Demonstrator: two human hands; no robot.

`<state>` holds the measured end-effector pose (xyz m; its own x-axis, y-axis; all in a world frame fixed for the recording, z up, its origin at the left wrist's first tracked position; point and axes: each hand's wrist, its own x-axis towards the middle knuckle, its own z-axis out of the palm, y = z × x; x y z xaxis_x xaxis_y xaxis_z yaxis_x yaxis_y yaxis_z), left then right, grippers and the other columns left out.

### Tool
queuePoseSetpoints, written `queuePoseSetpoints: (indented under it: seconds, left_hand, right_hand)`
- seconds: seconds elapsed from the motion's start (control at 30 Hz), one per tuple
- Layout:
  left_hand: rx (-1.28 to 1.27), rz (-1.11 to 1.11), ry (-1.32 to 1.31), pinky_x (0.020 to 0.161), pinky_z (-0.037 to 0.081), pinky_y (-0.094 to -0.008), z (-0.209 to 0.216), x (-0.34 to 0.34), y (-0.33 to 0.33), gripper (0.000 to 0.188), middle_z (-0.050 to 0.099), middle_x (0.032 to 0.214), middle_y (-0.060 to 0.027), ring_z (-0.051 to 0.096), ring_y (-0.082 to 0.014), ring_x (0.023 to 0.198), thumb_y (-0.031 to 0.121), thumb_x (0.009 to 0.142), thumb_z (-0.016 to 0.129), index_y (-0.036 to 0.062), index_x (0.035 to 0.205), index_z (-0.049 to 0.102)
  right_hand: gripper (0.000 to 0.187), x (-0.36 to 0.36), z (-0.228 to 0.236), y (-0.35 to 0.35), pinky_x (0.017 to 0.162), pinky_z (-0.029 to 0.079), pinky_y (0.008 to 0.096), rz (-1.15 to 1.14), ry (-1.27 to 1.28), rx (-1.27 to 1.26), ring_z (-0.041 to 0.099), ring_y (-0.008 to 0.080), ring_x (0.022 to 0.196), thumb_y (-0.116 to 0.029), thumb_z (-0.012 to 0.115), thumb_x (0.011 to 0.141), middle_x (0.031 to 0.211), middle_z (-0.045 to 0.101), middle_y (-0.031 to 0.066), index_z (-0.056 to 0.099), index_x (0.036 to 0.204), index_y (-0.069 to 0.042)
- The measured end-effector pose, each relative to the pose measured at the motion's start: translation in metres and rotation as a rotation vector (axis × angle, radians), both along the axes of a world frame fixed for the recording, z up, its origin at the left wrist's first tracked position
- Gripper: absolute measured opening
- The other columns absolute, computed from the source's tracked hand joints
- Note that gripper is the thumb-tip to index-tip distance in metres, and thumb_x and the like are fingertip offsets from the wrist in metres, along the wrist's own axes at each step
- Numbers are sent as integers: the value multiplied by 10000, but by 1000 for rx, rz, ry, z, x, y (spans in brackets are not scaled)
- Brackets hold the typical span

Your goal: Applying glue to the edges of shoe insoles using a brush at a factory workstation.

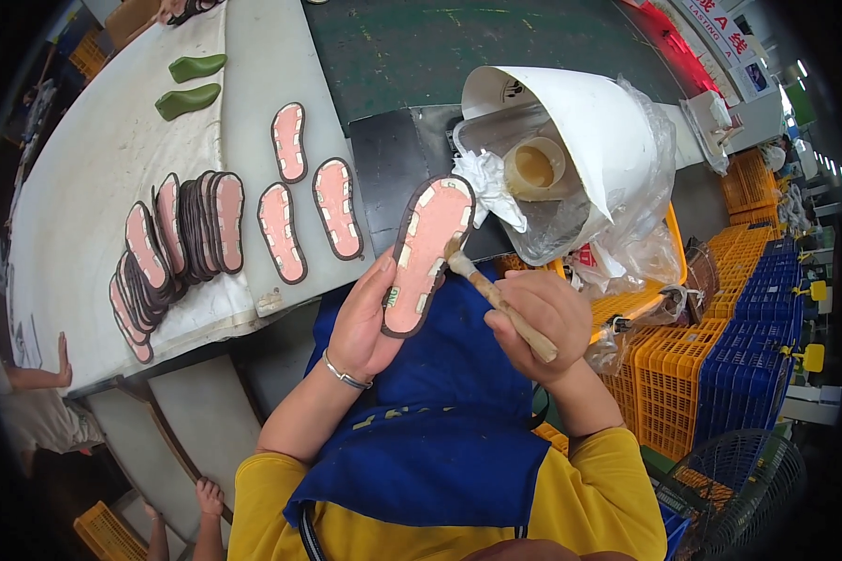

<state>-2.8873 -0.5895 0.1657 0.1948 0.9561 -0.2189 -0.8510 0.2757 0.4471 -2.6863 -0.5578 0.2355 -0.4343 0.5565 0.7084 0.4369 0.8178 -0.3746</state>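
My left hand (363,323) grips a pink insole (432,245) by its lower left edge. The insole has a dark rim with whitish patches along it, and I hold it tilted above my lap. My right hand (547,323) is closed around the wooden handle of a brush (485,288). The brush's bristles touch the pink face of the insole near its right edge. Behind the insole, a tub of yellowish liquid (535,168) stands inside a clear plastic container (533,245). A crumpled white cloth or paper (485,182) lies against that container.
Three similar insoles (338,208) lie apart on the table (281,70) to the left, near a leaning stack of insoles (229,224). Two green shoe lasts (188,103) lie beyond. A white sheet (589,122) curves around the tub. Yellow crates (664,374) stand right; other people's hands (210,497) show left.
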Motion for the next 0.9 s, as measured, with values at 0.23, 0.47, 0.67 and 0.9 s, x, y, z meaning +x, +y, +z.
queuePoseSetpoints:
  seconds: [0.23, 0.47, 0.67, 0.9]
  left_hand:
    - [14, -20, 87, 1015, 459, -374, 5, -2, -3, 467, 536, 1358, -179, 584, -281, 1159, 226, 1055, 377, -30, 1445, 357]
    - [8, -37, 88, 1008, 463, -367, 4, -1, -3, 469, 543, 1349, -184, 586, -283, 1153, 233, 1052, 385, -31, 1439, 365]
    - [-10, -32, 60, 1013, 460, -365, 2, -1, -1, 458, 543, 1353, -167, 583, -247, 1162, 222, 1052, 386, -27, 1436, 373]
    - [25, -75, 30, 1048, 443, -391, -1, -5, -1, 456, 529, 1373, -175, 568, -269, 1195, 218, 1053, 380, -28, 1437, 370]
  right_hand:
    - [60, 6, 10, 18, 584, 498, 315, -100, 246, -229, 640, 245, 651, 7, 708, 810, 791, 677, 109, 658, 838, -7]
    - [204, 11, 12, 11, 649, 559, 384, -25, -93, 110, 681, 312, 745, -74, 740, 785, 869, 680, 124, 632, 946, -14]
    - [204, 6, 9, 1, 676, 582, 380, 152, -115, 18, 689, 307, 770, -38, 727, 737, 861, 684, 132, 643, 921, -9]
    - [120, 26, 18, 18, 665, 530, 326, 36, 282, -155, 676, 273, 739, 28, 664, 788, 866, 694, 157, 655, 907, 17]
